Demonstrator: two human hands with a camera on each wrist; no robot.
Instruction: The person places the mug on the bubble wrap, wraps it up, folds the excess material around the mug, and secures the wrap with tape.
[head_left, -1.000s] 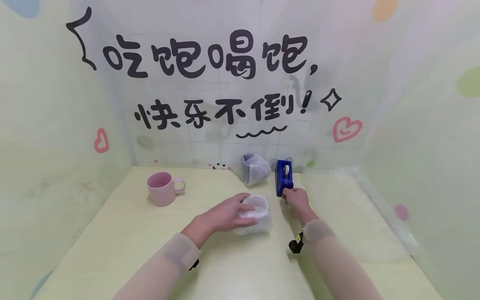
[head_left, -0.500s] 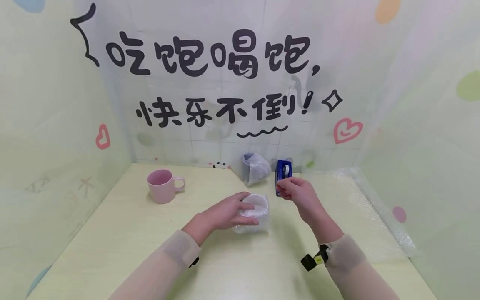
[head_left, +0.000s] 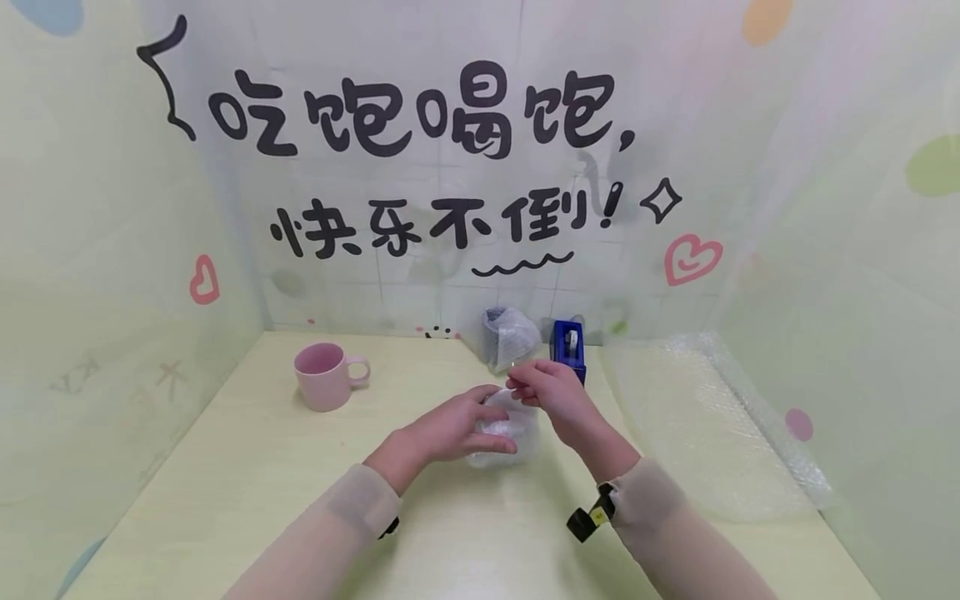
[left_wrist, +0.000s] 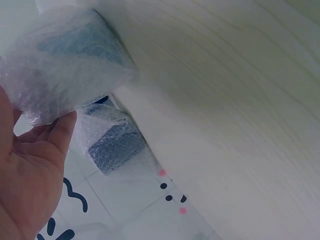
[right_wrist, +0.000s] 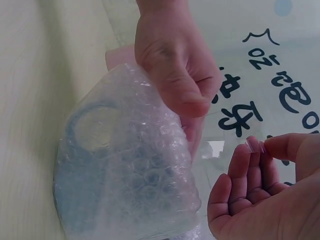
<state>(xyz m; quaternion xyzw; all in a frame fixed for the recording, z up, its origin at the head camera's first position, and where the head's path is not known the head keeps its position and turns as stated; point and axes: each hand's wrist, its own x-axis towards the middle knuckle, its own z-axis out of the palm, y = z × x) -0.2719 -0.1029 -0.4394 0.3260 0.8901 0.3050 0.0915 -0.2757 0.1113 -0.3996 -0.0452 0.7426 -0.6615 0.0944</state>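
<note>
My left hand [head_left: 453, 429] grips a light blue mug wrapped in bubble wrap [head_left: 506, 442], thumb and fingers spread over its near left side. Through the clear wrap, the right wrist view shows the ring of its handle [right_wrist: 95, 129]. My right hand [head_left: 558, 398] is just above the far right of this bundle. Between its thumb and fingertips it pinches a short strip of clear tape [right_wrist: 255, 145]. Behind the right hand stands a blue tape dispenser [head_left: 567, 340], its front partly hidden by that hand.
A pink mug [head_left: 322, 379] stands at the back left, handle to the right. Another bubble-wrapped bundle [head_left: 513, 340], dark inside, sits by the back wall. Flat bubble wrap [head_left: 697, 442] covers the table's right side. Printed sheeting walls off the back and both sides.
The right hand has come away from the tape dispenser with a strip of tape and moved left to the wrapped mug. The left hand has kept its grip there.
</note>
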